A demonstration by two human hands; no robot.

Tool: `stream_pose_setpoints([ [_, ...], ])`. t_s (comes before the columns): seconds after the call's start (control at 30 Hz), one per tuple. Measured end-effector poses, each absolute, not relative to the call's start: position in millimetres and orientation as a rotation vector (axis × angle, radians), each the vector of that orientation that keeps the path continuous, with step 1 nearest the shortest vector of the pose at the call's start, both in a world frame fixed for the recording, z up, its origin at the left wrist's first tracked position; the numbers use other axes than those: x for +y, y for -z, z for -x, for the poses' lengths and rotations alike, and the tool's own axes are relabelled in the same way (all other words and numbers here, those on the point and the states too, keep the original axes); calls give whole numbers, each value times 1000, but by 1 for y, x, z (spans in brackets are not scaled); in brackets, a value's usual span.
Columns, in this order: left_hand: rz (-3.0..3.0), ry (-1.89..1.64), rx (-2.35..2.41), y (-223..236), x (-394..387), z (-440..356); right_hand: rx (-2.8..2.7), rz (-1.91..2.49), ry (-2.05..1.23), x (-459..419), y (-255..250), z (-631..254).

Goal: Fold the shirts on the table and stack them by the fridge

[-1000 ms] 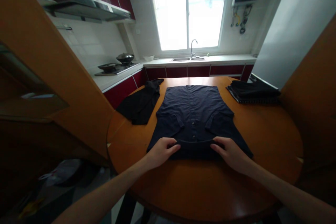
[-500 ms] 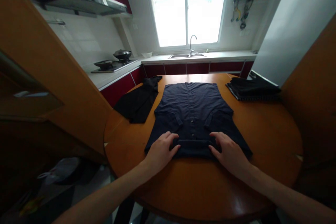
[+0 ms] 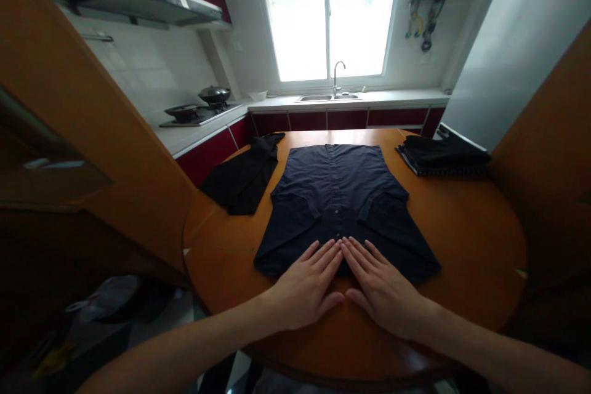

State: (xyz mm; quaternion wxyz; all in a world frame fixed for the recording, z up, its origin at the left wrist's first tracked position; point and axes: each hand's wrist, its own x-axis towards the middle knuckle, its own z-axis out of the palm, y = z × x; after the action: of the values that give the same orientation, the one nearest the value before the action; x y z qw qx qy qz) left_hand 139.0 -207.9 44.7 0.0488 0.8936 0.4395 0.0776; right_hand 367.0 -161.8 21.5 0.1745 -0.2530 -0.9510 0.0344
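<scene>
A dark navy button-up shirt (image 3: 341,178) is spread on the round wooden table (image 3: 471,234), its sleeves laid in over the body and a button line down the middle. On its near edge, at the collar end, my left hand (image 3: 307,286) lies flat with fingers stretched out. My right hand (image 3: 385,289) mirrors it, also flat, and the fingertips of both hands meet near the lowest visible button. The hands cover the middle of the near edge. Neither hand grips any cloth.
A black garment (image 3: 247,178) lies loosely at the table's left. Folded dark clothes (image 3: 443,156) are stacked at the right rear. Beyond are a counter with a sink (image 3: 316,98), a stove with a lidded pan (image 3: 215,95), and a fridge (image 3: 517,43) at the right.
My hands have let go of the shirt's near edge, which they pinched apart from each other. They have moved inward together and now lie flat on it.
</scene>
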Motion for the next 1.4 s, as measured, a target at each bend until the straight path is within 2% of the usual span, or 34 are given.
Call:
stream_pose_setpoints([
  [0.2,-2707,-232,1333,-45,-216,-133,-2717,728,-164,-162,-18,-375],
  [0.37,-2465,-582,1675,-52,-209,-122,-2386,1024,-198,-150,-20,-376],
  [0.47,-2228,-684,1741,-58,-199,-118,-2255,1167,-337,-142,-25,-378],
  [0.6,-2163,-775,1459,-63,-204,-116,-2261,990,-639,-147,-33,-388],
  [0.67,-2300,-737,1270,-60,-215,-114,-2323,797,-681,-154,-34,-395],
  [0.83,-2651,-472,1005,-49,-237,-104,-2534,465,-552,-167,-30,-408],
  [1.4,-2564,-307,1070,-53,-223,-104,-2699,541,-538,-156,-28,-408],
])
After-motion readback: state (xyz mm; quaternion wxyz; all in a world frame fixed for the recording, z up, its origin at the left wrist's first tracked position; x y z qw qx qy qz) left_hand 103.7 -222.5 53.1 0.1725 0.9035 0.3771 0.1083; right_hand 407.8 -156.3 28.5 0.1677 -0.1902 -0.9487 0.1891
